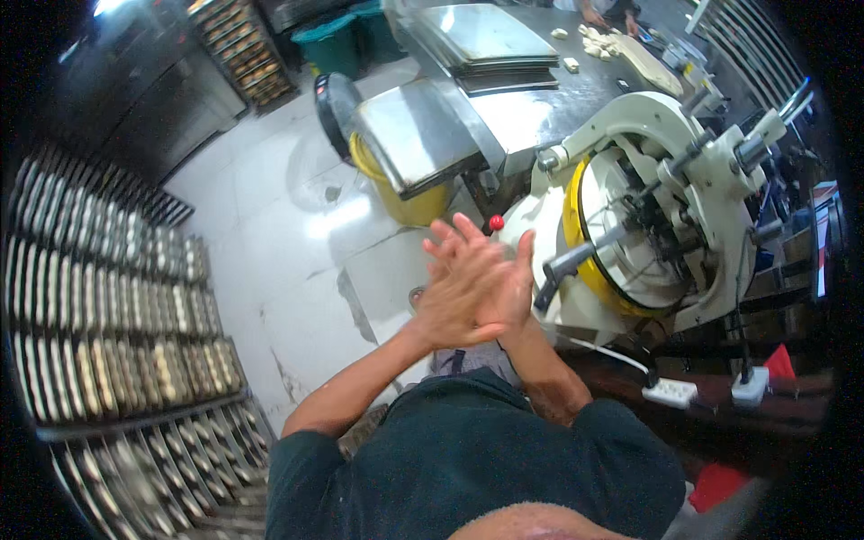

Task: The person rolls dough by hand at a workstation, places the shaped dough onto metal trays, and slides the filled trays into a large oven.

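Note:
In front of my body my two hands are pressed together, palm against palm. My left hand (453,292) lies across the palm of my right hand (514,299), its fingers stretched out and slightly smeared by motion. Behind it, the fingers of the right hand are extended too, pointing away from me. Nothing can be seen between the palms. Closest to the hands, on the right, stands a cream-white machine (661,112) with a yellow ring (576,229), a grey-handled lever (585,258) and a red knob (497,222).
Racks (40,432) of trays with pale dough pieces line the left. Ahead are a yellow bin (418,205) under a metal sheet, stacked trays (481,36) and a steel table (517,117) with dough (598,43), where another person's hands work. A power strip (670,392) lies at right.

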{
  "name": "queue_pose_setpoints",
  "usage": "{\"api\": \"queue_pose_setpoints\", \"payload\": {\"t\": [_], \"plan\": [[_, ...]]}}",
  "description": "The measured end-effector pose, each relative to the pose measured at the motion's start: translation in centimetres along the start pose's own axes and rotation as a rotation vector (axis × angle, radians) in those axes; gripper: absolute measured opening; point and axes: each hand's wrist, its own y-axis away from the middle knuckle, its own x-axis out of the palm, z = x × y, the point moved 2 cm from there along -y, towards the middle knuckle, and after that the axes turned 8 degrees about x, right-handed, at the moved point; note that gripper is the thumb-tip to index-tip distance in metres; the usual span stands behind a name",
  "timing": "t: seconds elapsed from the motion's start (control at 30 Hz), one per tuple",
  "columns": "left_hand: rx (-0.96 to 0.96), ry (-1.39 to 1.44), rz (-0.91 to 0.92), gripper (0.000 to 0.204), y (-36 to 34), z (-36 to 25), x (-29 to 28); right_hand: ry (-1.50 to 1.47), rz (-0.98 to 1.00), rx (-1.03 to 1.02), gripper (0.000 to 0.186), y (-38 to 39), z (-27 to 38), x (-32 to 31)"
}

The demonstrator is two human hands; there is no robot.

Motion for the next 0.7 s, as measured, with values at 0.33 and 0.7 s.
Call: {"api": "queue_pose_setpoints", "payload": {"t": [0.33, 0.7], "plan": [[-1.357, 1.255, -1.003, 0.090, 15.8, 26.2, -10.6, 1.412, 0.515, -0.181, 0.078, -35.1, -12.0, 2.0], [-0.451, 1.424, -1.320, 0.075, 18.2, 48.6, -39.1, 2.537, 0.597, 1.034, 0.071, -69.2, -20.5, -25.4]]}}
